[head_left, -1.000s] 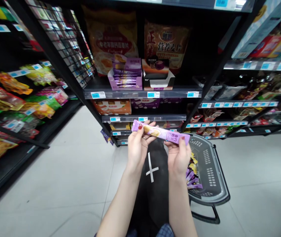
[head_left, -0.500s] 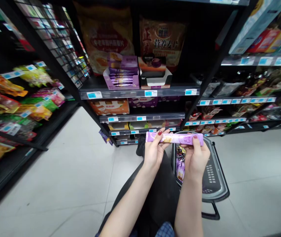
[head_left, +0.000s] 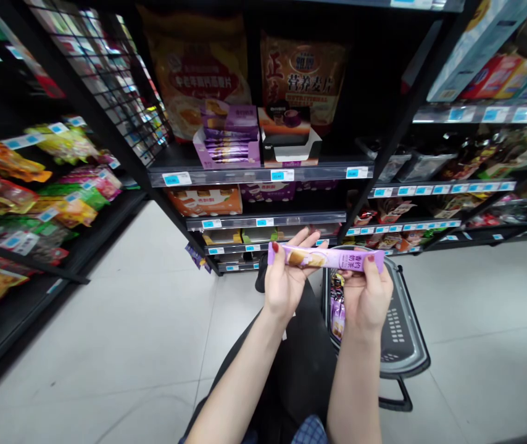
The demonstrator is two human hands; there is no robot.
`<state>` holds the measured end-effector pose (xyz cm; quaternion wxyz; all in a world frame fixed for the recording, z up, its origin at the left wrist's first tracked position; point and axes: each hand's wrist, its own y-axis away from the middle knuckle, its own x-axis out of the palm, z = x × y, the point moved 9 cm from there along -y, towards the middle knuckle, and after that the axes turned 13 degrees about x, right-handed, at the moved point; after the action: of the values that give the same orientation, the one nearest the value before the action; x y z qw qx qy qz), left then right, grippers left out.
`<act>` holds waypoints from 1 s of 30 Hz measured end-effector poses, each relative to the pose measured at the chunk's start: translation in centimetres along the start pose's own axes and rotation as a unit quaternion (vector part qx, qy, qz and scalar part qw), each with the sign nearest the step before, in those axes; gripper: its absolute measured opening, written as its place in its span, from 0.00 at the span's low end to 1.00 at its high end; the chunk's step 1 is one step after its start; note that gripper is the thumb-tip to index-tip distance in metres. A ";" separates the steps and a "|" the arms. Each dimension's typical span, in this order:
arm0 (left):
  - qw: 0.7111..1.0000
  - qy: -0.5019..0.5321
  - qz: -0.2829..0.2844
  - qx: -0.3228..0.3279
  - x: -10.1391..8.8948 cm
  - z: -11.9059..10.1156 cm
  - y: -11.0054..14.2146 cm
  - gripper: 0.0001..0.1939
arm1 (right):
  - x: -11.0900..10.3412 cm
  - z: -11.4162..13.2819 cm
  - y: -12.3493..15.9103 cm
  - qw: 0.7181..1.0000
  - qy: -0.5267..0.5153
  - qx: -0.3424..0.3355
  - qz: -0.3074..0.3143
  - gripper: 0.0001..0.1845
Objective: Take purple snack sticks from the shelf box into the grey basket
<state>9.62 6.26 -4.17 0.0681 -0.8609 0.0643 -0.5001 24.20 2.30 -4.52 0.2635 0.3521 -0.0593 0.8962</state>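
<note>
A purple milk tea stick packet (head_left: 328, 257) is stretched level between my two hands, its printed side facing up. My left hand (head_left: 286, 277) grips the left end, thumb on top and fingers beneath. At the other end, my right hand (head_left: 368, 293) pinches the packet with its thumb over the edge. Below and partly behind my right hand stands a dark shopping basket (head_left: 400, 320) on the floor. Inside it show purple packets (head_left: 337, 317) and some dark ones, partly covered by my hand and forearm.
Ahead is a black shelf (head_left: 263, 174) bearing an open purple carton of sticks (head_left: 229, 148), an orange-and-black carton (head_left: 289, 139) and large cereal bags (head_left: 298, 77). Snack bags hang on the left rack (head_left: 55, 203). Pale tiled floor (head_left: 143, 327) lies around my legs.
My left thumb has slid to the packet's left end, uncovering more of its print. The packet has turned slightly. My right hand keeps its grip.
</note>
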 end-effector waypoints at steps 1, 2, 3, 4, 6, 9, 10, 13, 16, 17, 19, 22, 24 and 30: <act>1.000 -0.002 0.005 0.006 0.1 -0.2 0.0 0.23 | 0.1 0.2 0.1 1.000 0.000 -0.003 0.006 0.08; 1.000 -0.004 0.008 0.012 0.2 -0.5 0.1 0.22 | 0.2 0.3 0.3 1.000 0.001 -0.006 0.010 0.08; 1.000 -0.006 0.010 0.016 0.3 -0.6 0.1 0.22 | 0.4 0.4 0.5 1.000 0.003 -0.010 0.012 0.07; 1.000 -0.008 0.013 0.018 0.3 -0.8 0.1 0.23 | 0.5 0.6 0.6 1.000 0.005 -0.012 0.013 0.07; 1.000 -0.010 0.021 0.018 0.4 -0.9 0.2 0.25 | 0.7 0.7 0.9 1.000 0.011 -0.017 0.014 0.07; 0.999 -0.006 0.032 0.014 0.7 -1.1 0.1 0.27 | 1.0 0.8 1.1 0.999 0.020 -0.021 0.014 0.07; 0.999 -0.006 0.033 0.011 0.7 -1.2 0.1 0.28 | 1.0 0.8 1.2 0.999 0.022 -0.022 0.013 0.07; 0.999 -0.014 0.033 -0.002 0.8 -1.1 0.1 0.31 | 1.0 0.7 1.2 0.999 0.026 -0.022 0.006 0.07; 0.999 -0.024 0.034 -0.022 0.6 -0.9 -0.1 0.32 | 0.9 0.6 1.1 0.999 0.032 -0.021 -0.001 0.07; 0.998 -0.031 0.036 -0.032 0.5 -0.8 -0.2 0.32 | 0.9 0.6 1.0 0.999 0.035 -0.023 -0.005 0.07; 0.995 -0.066 0.042 -0.059 -0.2 -0.6 -0.4 0.29 | 0.6 0.9 1.0 0.998 0.045 -0.033 -0.019 0.07; 0.978 -0.180 0.043 -0.097 -2.2 -0.7 -1.0 0.23 | -0.3 1.6 0.9 0.994 0.073 -0.060 -0.056 0.06; 0.962 -0.246 0.042 -0.110 -3.5 -1.1 -1.4 0.20 | -0.7 1.9 0.7 0.991 0.095 -0.066 -0.072 0.07; 0.942 -0.295 0.081 -0.135 -4.2 -2.0 -1.6 0.14 | -1.0 1.9 0.4 0.991 0.108 -0.045 -0.066 0.09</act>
<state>5.83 8.47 -6.49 0.0074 -0.9630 0.1777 -0.2027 25.74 0.94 -3.77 0.3431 0.2436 -0.0476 0.9059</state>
